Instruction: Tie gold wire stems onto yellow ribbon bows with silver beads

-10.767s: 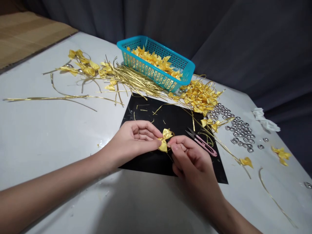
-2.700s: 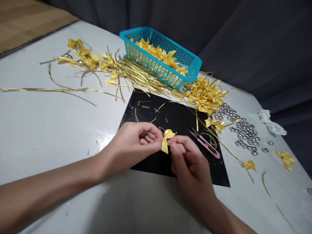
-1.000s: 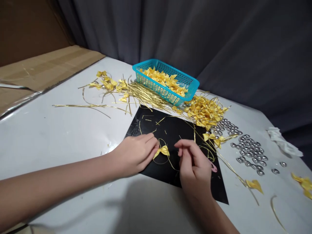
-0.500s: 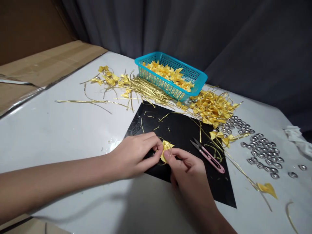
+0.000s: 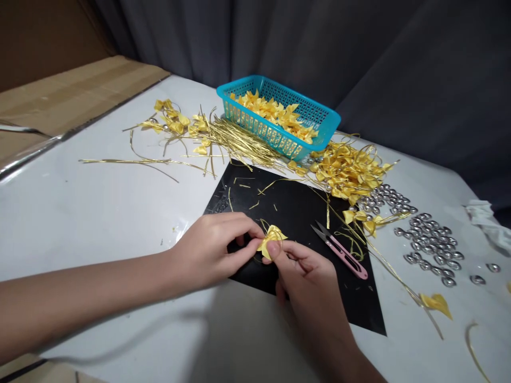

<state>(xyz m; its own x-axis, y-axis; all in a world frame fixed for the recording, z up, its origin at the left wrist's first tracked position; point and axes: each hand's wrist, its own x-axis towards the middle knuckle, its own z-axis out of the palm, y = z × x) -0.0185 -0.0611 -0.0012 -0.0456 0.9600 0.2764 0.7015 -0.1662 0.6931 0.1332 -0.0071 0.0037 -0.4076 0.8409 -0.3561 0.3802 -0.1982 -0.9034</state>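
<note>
Between my two hands, over the black mat (image 5: 291,207), is a yellow ribbon flower (image 5: 272,235) with a thin gold cord looped round it. My right hand (image 5: 307,271) pinches the flower, thumb on top of a petal. From the other side my left hand (image 5: 223,242) has thumb and forefinger pressed together at the flower's left edge; what lies between those fingertips is too small to tell. Pink thread snips (image 5: 345,258) lie on the mat right of my right hand, blades pointing up and left.
Beyond the mat stands a blue basket (image 5: 331,127) of yellow ribbon pieces. Gold cords (image 5: 243,141) lie before it, more yellow flowers (image 5: 347,170) to its right, and silver beads (image 5: 433,239) farther right. Cut cord bits dot the mat.
My left fingertips have closed at the flower's edge, and the flower now shows more openly, with a cord loop standing above it. The whole view has shifted slightly.
</note>
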